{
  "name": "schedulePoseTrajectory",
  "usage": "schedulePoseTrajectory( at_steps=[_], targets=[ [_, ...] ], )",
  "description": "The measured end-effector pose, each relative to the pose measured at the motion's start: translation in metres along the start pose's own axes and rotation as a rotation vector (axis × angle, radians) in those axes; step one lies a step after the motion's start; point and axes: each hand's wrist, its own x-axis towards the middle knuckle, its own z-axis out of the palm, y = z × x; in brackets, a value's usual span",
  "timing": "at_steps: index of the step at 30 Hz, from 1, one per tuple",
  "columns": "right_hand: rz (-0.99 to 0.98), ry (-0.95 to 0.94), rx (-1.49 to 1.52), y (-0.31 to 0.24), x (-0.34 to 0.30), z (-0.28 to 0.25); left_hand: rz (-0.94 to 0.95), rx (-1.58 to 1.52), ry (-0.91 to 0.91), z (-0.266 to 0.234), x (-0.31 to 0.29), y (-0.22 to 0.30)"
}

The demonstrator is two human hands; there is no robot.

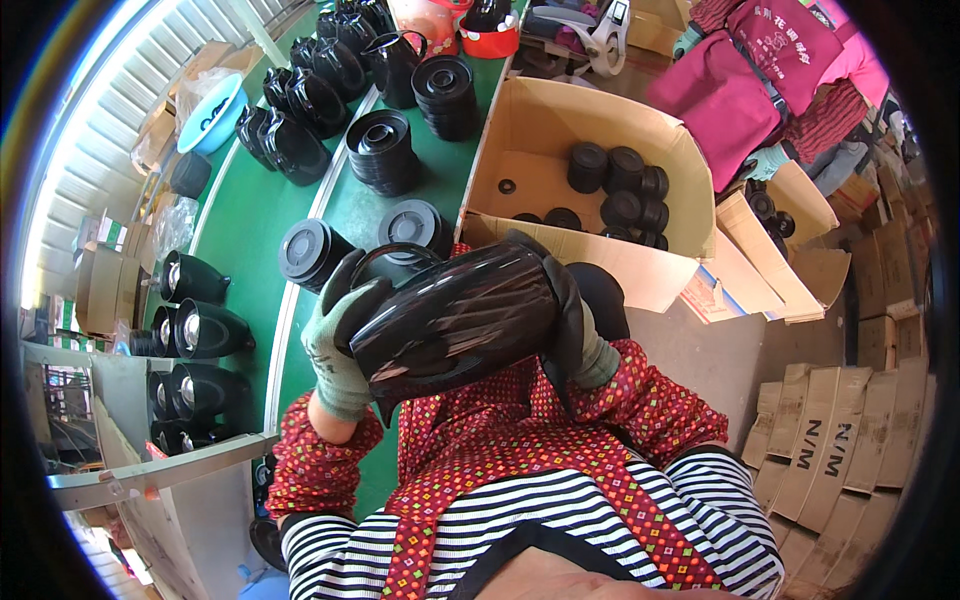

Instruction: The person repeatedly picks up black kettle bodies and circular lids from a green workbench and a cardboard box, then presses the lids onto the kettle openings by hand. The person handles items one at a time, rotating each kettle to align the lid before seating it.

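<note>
We hold a glossy black kettle body [455,315] in front of our chest, tilted on its side, just below the open cardboard box [600,255]. Our left hand [340,355], in a grey-green knit glove, is wrapped around the end of the body that points away from the box, with the fingers curled over the shell. Our right hand [580,340], also gloved, is pressed against the other end, the one closest to the box; its fingers go behind the shell, so we cannot tell exactly how they close, but the hand grips the body.

We judge the kettle body to be a stiff, hollow plastic shell, quite light. The polished surface looks slippery and shows reflections, so it may scratch easily. The knit gloves should help against slipping. A grip on the two ends, or on the handle loop near the top, seems safer than pressing the smooth side.

Inside the box lie round black lids [620,190]. To the left of the box, on the green bench [250,215], stand stacks of black discs [382,150] and more black kettle bodies [300,110].
</note>
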Motion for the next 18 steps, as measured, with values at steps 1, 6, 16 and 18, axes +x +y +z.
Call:
schedulePoseTrajectory(
  at_steps=[1,6,16,18],
  targets=[
    [-0.054,0.044,-0.048,0.001,0.000,0.005,0.092,0.109,-0.057,-0.008,0.014,0.016],
    [-0.016,0.034,-0.317,-0.007,-0.005,0.013,-0.180,-0.407,-0.158,-0.012,-0.013,-0.018],
    [-0.628,-0.659,-1.159,-0.077,-0.003,0.042,-0.543,-1.138,-0.504,0.050,-0.079,-0.028],
    [-0.701,-0.596,-1.134,-0.076,-0.008,0.046,-0.522,-1.064,-0.469,0.052,-0.083,-0.038]
  ],
)
